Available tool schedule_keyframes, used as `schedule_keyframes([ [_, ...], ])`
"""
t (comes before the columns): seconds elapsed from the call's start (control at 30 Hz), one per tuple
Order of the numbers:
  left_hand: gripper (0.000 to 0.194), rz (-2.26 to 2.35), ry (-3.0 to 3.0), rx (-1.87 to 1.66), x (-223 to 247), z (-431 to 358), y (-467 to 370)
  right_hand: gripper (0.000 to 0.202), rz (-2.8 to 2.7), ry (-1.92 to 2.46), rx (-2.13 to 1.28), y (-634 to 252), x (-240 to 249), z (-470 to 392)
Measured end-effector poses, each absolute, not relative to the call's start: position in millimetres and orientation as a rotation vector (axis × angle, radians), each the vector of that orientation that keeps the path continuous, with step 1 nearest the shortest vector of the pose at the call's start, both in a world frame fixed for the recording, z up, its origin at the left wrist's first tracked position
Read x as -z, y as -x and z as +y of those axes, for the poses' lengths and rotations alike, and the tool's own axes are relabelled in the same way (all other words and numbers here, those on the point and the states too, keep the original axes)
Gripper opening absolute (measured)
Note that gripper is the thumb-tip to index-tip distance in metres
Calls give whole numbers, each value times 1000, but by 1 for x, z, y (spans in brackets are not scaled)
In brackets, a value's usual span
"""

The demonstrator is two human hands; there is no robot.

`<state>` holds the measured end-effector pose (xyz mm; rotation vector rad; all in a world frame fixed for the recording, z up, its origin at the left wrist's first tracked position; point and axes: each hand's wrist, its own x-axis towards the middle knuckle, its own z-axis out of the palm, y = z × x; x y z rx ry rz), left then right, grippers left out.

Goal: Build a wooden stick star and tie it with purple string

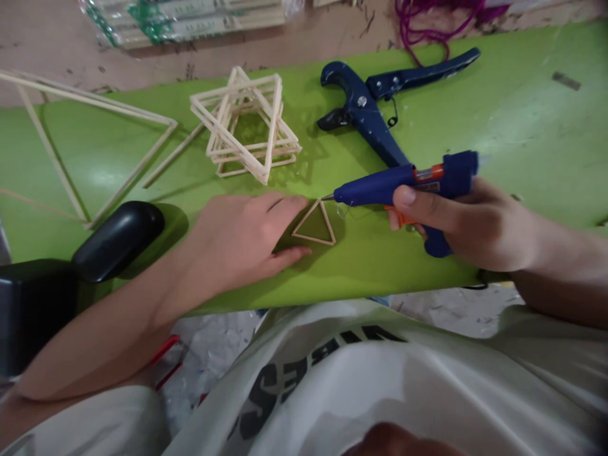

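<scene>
While my left hand [242, 237] lies flat, grasping nothing, pinning the stick triangle [315, 223] to the counter [498, 126], my right hand [468, 221] at three o'clock is clenched around the glue gun [403, 183], nozzle touching the triangle's top corner.

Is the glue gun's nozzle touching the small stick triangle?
Touching: in the head view the glue gun nozzle tip meets the top corner of the small stick triangle, with no gap visible.

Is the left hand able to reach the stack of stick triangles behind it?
Probably yes. The left hand lies flat by the small triangle, and only bare green table lies between it and the stack of stick triangles.
</scene>
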<state>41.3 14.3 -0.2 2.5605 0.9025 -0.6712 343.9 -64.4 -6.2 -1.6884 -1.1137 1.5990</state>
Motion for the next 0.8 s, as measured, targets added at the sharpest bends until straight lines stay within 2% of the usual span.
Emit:
schedule_keyframes([
  [0.1,68,893,-2558,665,1,14,-40,77,-1285,1719,-1553,-346,8,-65],
  [0.3,66,896,-2565,671,1,14,-42,74,-1256,1745,-1566,-345,7,-63],
  [0.53,67,933,-2528,624,3,13,-40,86,-1218,1833,-1558,-349,8,-66],
  [0.8,67,970,-2500,671,-2,14,-47,78,-1091,1731,-1533,-346,-3,-71],
])
